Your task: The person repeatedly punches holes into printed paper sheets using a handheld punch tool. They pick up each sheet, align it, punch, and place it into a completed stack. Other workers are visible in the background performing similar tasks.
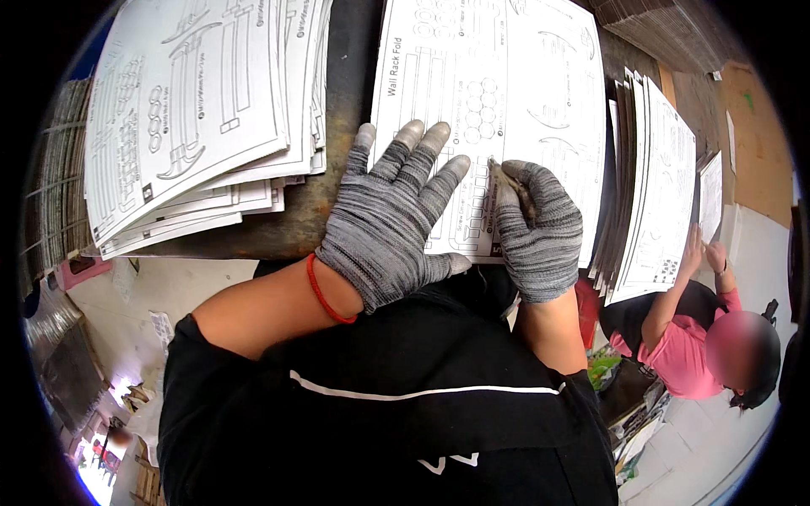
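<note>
Here in the middle, a large white board sheet printed with black line drawings [506, 101] lies flat at the near edge of a dark, worn worktop [346, 67], between two stacks, and it looks whole: no outlined shape stands visibly lifted out. The left hand in a grey-striped knit glove [384, 223] is spread wide, fingers apart, across its lower left; the matching gloved right hand [540, 228] is curled tight, thumb and fingers pinching a slim brownish object [525, 199] over the lower part, its kind too hidden to tell. So this sheet looks unfinished, probably at an early point. Out left, a tall fanned stack of white printed sheets [194, 101]; out right, a narrower upright-leaning stack of similar sheets [654, 185]. Which is handled and which waiting? Cannot tell. Farther right, a co-worker in pink [688, 358] reaches toward paper too.
</note>
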Available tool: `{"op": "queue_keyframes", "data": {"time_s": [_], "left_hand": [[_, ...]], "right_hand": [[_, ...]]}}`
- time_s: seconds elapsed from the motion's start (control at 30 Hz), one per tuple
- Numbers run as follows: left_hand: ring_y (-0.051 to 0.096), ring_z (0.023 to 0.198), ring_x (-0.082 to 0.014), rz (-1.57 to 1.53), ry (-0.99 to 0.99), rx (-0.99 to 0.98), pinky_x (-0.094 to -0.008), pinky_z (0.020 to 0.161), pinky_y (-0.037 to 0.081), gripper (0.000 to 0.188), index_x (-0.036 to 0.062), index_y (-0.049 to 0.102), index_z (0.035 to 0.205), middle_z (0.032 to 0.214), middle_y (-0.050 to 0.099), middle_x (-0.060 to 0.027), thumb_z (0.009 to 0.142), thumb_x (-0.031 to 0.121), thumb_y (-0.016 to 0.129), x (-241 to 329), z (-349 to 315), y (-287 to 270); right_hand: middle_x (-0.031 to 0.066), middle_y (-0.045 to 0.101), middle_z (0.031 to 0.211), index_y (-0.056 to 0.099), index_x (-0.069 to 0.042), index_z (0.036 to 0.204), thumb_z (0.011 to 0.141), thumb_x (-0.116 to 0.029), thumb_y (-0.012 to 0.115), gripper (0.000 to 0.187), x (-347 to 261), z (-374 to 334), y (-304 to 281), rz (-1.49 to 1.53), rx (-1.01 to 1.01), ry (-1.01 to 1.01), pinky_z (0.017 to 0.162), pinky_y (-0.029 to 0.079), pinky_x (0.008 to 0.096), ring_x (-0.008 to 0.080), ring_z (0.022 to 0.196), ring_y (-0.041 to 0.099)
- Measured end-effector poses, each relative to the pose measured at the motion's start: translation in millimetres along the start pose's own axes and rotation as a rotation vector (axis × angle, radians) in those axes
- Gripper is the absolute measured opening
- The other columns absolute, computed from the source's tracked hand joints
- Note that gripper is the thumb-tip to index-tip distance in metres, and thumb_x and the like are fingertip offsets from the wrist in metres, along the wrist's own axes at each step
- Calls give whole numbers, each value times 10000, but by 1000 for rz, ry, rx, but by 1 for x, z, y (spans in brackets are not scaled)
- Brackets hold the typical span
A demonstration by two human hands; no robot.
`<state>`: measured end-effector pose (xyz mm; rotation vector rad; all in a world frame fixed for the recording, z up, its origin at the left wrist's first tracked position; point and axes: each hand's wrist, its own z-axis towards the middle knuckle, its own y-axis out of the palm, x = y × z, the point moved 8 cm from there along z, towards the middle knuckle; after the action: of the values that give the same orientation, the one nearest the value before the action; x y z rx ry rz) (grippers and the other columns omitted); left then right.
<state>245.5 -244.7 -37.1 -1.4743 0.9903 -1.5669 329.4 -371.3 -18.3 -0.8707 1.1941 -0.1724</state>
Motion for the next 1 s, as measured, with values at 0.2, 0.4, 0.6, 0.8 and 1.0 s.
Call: {"op": "queue_keyframes", "data": {"time_s": [0.2, 0.4, 0.6, 0.8, 1.0], "left_hand": [[270, 1430, -371, -36, 17, 1, -600, 1164, 90, 1035, 112, 415, 1448, 1537, 307, -200, 667, 747, 652, -2, 2, -1], [307, 1405, -380, -36, 2, 68, -617, 1151, 133, 959, 109, 467, 1401, 1503, 355, -203, 668, 684, 696, -2, 1, -4], [308, 1399, -396, 3, -1, 47, -611, 1144, 155, 983, 123, 447, 1416, 1518, 337, -195, 643, 668, 716, -1, 4, -2], [322, 1397, -378, 65, -11, 82, -576, 1158, 163, 952, 132, 459, 1408, 1506, 357, -188, 657, 657, 719, 1, 2, -2], [332, 1393, -378, 49, 14, 147, -563, 1168, 148, 922, 121, 481, 1398, 1491, 383, -190, 681, 654, 706, -2, 0, -2]], "right_hand": [[168, 678, 861, 663, -17, 1006, 888, -82, 647, 136, -2, 2, 3, -106, 44, -31, 704, 542, 372, 309, 769, 680], [158, 696, 933, 652, -4, 1054, 901, -53, 633, 162, -20, 5, 11, -308, -53, -76, 789, 537, 327, 252, 865, 699], [175, 690, 952, 656, -15, 1076, 879, -39, 640, 200, -24, -5, 14, -385, -88, -163, 788, 546, 347, 303, 869, 698], [169, 674, 860, 627, -7, 1049, 851, -55, 627, 204, -19, -50, 7, -280, -172, -169, 691, 557, 398, 327, 762, 678], [156, 679, 841, 647, -20, 1032, 882, -64, 620, 159, -9, -60, 0, -168, -220, -25, 693, 553, 367, 304, 756, 683]]}}
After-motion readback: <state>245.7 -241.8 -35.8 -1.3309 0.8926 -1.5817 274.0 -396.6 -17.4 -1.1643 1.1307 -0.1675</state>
